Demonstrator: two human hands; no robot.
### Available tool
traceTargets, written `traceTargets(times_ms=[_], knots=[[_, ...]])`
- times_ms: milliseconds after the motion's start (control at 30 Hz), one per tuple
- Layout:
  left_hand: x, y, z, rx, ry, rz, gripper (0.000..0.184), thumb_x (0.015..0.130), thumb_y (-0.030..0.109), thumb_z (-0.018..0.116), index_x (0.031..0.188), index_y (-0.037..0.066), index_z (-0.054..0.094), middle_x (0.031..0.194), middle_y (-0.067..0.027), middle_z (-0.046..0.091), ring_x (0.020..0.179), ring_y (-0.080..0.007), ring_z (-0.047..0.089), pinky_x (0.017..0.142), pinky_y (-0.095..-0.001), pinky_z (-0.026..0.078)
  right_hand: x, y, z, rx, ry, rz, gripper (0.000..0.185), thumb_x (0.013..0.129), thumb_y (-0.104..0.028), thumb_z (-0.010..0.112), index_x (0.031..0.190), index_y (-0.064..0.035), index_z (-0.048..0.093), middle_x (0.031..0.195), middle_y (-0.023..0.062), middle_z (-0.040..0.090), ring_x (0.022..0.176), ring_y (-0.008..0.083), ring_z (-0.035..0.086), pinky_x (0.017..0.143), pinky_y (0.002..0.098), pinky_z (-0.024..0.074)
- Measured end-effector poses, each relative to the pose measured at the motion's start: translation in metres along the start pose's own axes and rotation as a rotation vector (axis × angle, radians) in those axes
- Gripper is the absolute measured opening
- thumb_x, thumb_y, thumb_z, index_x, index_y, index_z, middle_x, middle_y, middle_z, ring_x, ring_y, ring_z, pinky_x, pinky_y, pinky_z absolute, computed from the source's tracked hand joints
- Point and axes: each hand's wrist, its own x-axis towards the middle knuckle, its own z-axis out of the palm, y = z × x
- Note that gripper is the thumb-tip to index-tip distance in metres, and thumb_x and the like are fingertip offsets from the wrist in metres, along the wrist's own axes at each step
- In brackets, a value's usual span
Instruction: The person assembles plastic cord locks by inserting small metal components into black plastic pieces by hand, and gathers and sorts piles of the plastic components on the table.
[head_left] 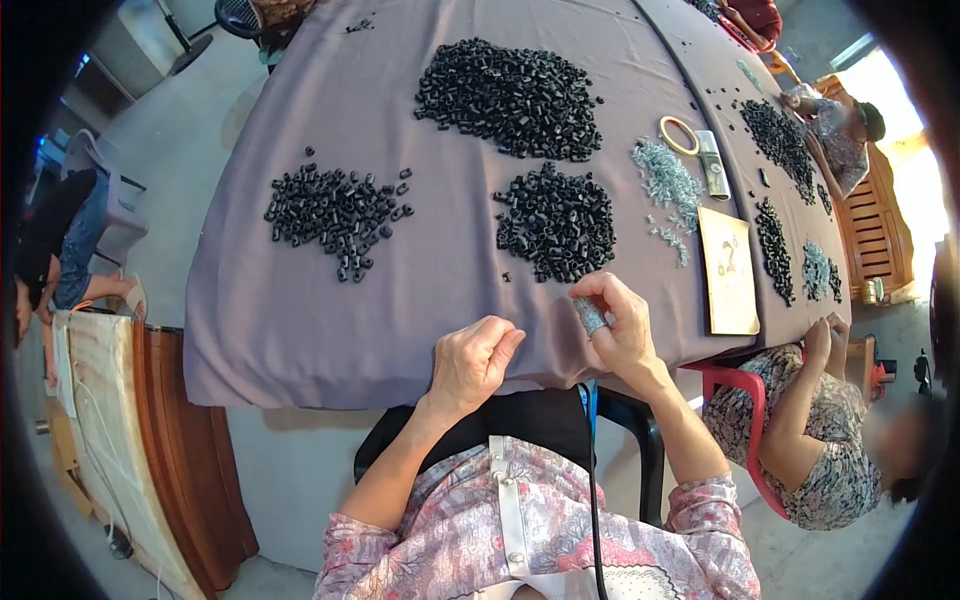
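Above the table's front edge, my left hand [474, 362] is closed, fingers curled and thumb pressed to them; what it holds, if anything, is too small to make out. To its right my right hand [620, 325] is closed, its fingers curled beside a silvery-grey wrapping [589, 316] around one finger. Just beyond the right hand lies a pile of small black pieces [555, 222]. Another black pile [338, 215] lies to the left, and a larger one [508, 98] farther back. Small clear pieces [668, 185] are heaped to the right.
A tan card [728, 270], a yellowish ring [679, 135] and a small packet [713, 165] lie at the right on the cloth-covered table [400, 300]. A person [800, 420] sits at the right by more black piles [775, 250]. Other people are at the far right and left.
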Motion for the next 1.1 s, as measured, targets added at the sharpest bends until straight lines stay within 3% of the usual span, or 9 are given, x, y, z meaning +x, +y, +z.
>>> traceTargets(times_ms=[133,333,433,533,800,1100], knots=[[-0.001,-0.001,0.0,-0.027,0.004,-0.041,0.014,0.087,0.013,0.062,0.079,0.003,0.056,0.065,-0.0116,0.057,0.055,-0.0286,0.057,0.05,-0.0339,0.044,-0.006,0.001,0.01,0.031,-0.047,0.148,0.028,0.069,0.012,0.05,0.094,-0.0003,0.057,0.081,0.0132,0.057,0.069,0.0267,0.058,0.062,0.0333,0.0467],[-0.001,-0.002,-0.001,-0.051,0.017,-0.092,0.01,0.087,0.012,0.059,0.082,0.004,0.055,0.068,-0.0121,0.059,0.058,-0.0312,0.059,0.051,-0.037,0.046,0.01,0.003,0.018,-0.187,-0.004,-0.126,0.03,0.065,0.01,0.054,0.092,-0.0022,0.06,0.085,0.0132,0.056,0.08,0.0317,0.058,0.068,0.0393,0.0475],[-0.002,-0.005,-0.001,-0.115,0.036,-0.113,0.004,0.087,0.006,0.058,0.085,0.004,0.056,0.065,-0.0114,0.058,0.055,-0.027,0.059,0.05,-0.034,0.045,0.019,-0.001,0.024,-0.25,0.018,-0.142,0.031,0.063,0.007,0.055,0.091,-0.0031,0.062,0.087,0.0121,0.056,0.085,0.0317,0.055,0.073,0.0407,0.0466],[0.0,-0.002,-0.006,-0.187,0.05,-0.177,0.003,0.089,0.003,0.054,0.089,0.001,0.057,0.062,0.0011,0.05,0.054,-0.0036,0.044,0.049,-0.0211,0.037,0.024,-0.002,0.031,-0.286,0.02,-0.187,0.032,0.061,0.007,0.054,0.091,-0.0031,0.063,0.087,0.0114,0.055,0.085,0.0314,0.054,0.075,0.0398,0.0453],[-0.002,-0.01,-0.003,-0.289,0.063,-0.258,0.004,0.089,0.001,0.053,0.091,0.001,0.057,0.065,0.0038,0.05,0.057,-0.0021,0.044,0.051,-0.0188,0.037,0.034,-0.008,0.061,-0.392,0.03,-0.274,0.04,0.058,0.006,0.056,0.096,-0.0039,0.063,0.086,0.0102,0.054,0.084,0.03,0.051,0.075,0.0388,0.0422],[-0.001,-0.013,-0.005,-0.313,0.046,-0.323,0.004,0.09,0.003,0.054,0.092,0.001,0.057,0.068,0.0024,0.053,0.059,-0.0031,0.048,0.053,-0.0189,0.04,0.029,0.005,0.065,-0.484,-0.028,-0.207,0.028,0.062,0.004,0.057,0.089,-0.0046,0.056,0.082,0.0102,0.053,0.083,0.0298,0.052,0.073,0.0387,0.0428]])
